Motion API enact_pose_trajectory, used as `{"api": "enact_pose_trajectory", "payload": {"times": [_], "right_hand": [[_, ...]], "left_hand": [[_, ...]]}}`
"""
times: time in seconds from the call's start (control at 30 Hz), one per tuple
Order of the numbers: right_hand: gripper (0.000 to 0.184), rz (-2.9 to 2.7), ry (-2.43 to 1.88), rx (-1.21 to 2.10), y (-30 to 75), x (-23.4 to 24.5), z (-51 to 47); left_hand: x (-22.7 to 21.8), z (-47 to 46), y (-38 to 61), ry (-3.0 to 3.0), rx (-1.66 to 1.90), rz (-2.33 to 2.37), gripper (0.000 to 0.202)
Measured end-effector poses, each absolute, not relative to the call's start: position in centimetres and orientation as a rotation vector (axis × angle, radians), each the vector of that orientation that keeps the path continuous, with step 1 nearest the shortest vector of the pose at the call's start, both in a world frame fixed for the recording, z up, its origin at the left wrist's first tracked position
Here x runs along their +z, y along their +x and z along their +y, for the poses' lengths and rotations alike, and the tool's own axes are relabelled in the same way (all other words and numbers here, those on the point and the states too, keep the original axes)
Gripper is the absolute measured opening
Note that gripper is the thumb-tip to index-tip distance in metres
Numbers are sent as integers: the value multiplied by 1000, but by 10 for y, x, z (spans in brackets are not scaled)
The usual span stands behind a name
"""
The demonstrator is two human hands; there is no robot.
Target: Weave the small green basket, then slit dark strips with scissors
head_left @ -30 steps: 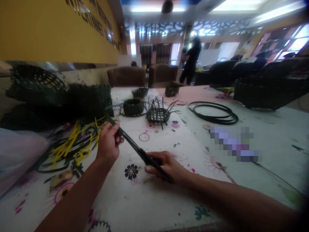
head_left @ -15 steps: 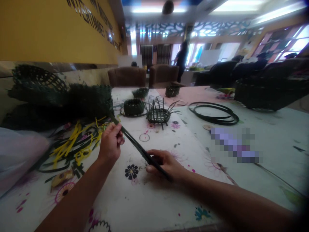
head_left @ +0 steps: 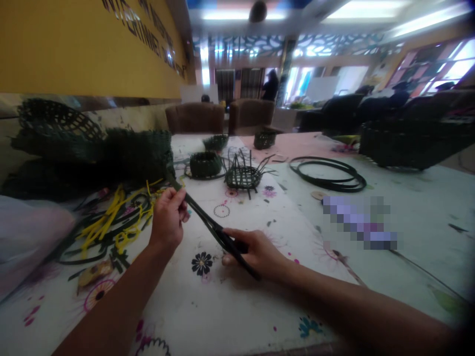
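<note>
Both hands hold a bundle of dark green weaving strips [head_left: 206, 220] that runs diagonally above the flowered tablecloth [head_left: 230, 306]. My left hand [head_left: 167, 217] pinches the strips near their far end, fingers closed. My right hand [head_left: 256, 252] grips the near end, with the strips passing through its closed fingers and sticking out toward me. Between the hands the strips have spread slightly apart. A pile of yellow and green strips [head_left: 115, 222] lies just left of my left hand.
A half-woven green basket base [head_left: 243, 175] with upright stakes stands mid-table, small finished baskets [head_left: 205, 163] behind it. Dark woven pieces [head_left: 92, 148] pile at the left. A black coil [head_left: 328, 174] lies to the right, a large dark basket [head_left: 404, 141] at far right. A person stands far back.
My right hand has slid a little up along the strips toward the left hand, and the strips now bow apart between the hands. The distant person has walked left.
</note>
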State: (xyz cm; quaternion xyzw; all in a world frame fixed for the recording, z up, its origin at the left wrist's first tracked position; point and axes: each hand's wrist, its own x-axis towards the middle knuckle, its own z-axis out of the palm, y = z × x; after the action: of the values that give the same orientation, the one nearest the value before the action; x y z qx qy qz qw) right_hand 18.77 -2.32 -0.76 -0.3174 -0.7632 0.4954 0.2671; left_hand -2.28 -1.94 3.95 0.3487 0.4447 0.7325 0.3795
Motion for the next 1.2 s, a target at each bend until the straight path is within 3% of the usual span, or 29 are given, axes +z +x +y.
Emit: {"api": "enact_pose_trajectory", "payload": {"times": [0.3,0.6,1.0,1.2], "right_hand": [[61,-2154,-851,1121,189,-1,-22],[55,-2399,-985,782,193,10,-20],[46,-2215,-848,1206,193,7,-24],[41,-2283,-871,1054,193,7,-25]], "left_hand": [[43,-20,-22,889,1889,1162,30],[43,-21,-21,899,1875,1174,30],[41,-20,-22,881,1839,1148,31],[42,-23,-19,879,1840,1189,31]]}}
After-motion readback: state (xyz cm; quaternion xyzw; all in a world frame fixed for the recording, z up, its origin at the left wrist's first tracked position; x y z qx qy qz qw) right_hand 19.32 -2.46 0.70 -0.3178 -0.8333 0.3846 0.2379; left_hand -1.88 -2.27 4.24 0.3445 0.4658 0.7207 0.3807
